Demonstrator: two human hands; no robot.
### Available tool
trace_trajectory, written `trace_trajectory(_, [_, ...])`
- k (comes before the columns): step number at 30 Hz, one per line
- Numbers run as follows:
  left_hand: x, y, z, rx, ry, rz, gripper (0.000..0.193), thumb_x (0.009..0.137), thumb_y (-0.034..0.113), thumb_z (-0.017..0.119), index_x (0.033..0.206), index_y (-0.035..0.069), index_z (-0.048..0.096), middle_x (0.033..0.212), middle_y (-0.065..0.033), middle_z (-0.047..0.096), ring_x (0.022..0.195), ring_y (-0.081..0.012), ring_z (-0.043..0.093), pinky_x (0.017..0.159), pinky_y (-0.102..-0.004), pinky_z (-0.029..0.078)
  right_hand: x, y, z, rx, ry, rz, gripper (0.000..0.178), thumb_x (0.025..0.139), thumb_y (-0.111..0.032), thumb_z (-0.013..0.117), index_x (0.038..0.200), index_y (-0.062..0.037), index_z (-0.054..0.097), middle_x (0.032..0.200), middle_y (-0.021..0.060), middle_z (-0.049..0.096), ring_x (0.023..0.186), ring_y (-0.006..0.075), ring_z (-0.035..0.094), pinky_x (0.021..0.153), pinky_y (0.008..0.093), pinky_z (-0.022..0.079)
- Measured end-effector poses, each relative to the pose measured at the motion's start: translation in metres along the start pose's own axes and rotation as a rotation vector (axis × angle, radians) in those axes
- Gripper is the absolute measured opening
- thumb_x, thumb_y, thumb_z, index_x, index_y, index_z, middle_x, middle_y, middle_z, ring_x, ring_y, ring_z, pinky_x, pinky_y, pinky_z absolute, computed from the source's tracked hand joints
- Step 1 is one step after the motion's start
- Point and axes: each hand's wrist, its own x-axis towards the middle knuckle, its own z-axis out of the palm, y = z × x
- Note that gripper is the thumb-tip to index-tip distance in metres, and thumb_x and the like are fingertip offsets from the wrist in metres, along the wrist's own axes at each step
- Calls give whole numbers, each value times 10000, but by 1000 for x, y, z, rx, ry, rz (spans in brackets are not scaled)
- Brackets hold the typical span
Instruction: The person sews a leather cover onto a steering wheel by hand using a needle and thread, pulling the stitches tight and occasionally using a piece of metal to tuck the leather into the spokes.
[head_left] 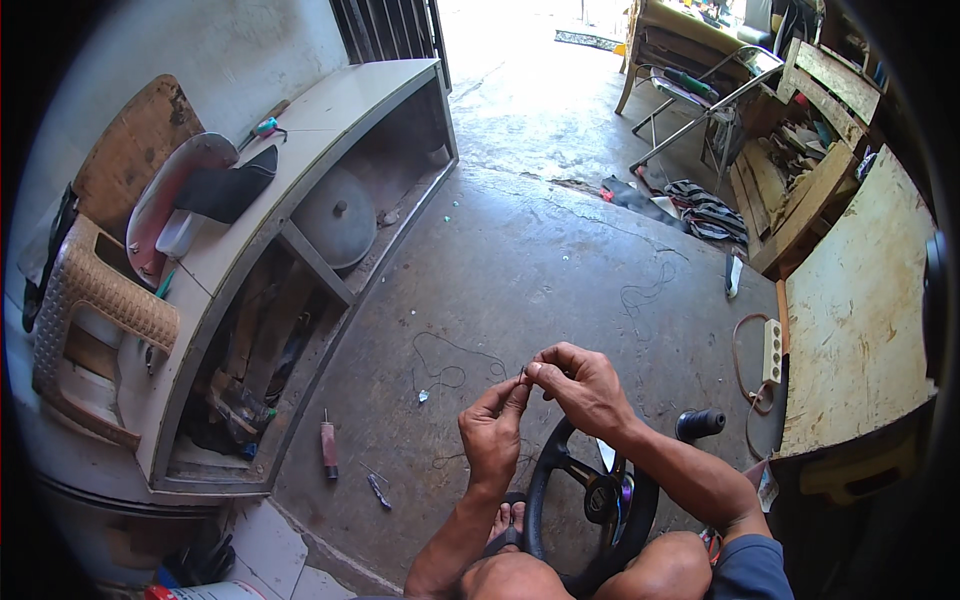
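My left hand (491, 432) and my right hand (588, 388) meet fingertip to fingertip above the floor, both closed in a pinch. Between them shows a thin dark strand, which looks like the black thread (450, 372) that lies in loose loops on the floor beyond; whether a needle is there too is too small to tell. Below my right forearm a black steering wheel (537, 492) leans between my legs, its dark hub (601, 498) partly covered by that arm. To the right of the arm lies a spool of black thread (700, 424).
An awl with a reddish handle (329, 450) and a small crumpled silvery piece (379, 491) lie at left. A tiled counter (225, 265) with open shelves borders the left side. On the right are a power strip (772, 352), a worn board (855, 310) and a folding chair (690, 95).
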Motion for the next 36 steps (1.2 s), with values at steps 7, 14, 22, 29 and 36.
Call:
trace_trajectory(7, [-1,1,0,-8,0,2,187,976,78,705,1115,-41,745,1029,-85,758,953,-120,677,888,-261,529,-1,-3,0,11,2,3,350,979,-279,656,1065,55,714,883,121,738,815,143,666,729,326,534])
trace_trajectory(14, [0,-2,0,-14,-2,8,189,975,73,705,1123,-37,744,1040,-85,758,961,-122,676,893,-265,528,0,-2,0,23,-1,20,343,979,-275,651,1062,52,715,872,112,739,809,136,663,727,321,532])
trace_trajectory(22, [0,-3,0,-24,-4,11,194,974,68,704,1135,-32,743,1044,-84,760,963,-119,676,894,-261,527,1,-1,0,7,-3,6,343,981,-272,653,1064,55,714,902,126,745,840,152,670,748,330,535])
trace_trajectory(29, [1,-3,1,5,3,18,197,971,70,710,1136,-31,746,1038,-82,761,953,-114,674,884,-252,527,1,0,-1,17,-2,5,336,981,-273,666,1065,48,716,914,136,744,849,167,679,753,335,539])
trace_trajectory(36, [-1,1,1,5,-9,22,208,972,82,714,1143,-32,745,1033,-72,758,952,-107,664,881,-252,523,-1,-2,-1,-29,8,-39,304,980,-252,679,1067,37,719,937,142,740,852,178,690,754,341,548])
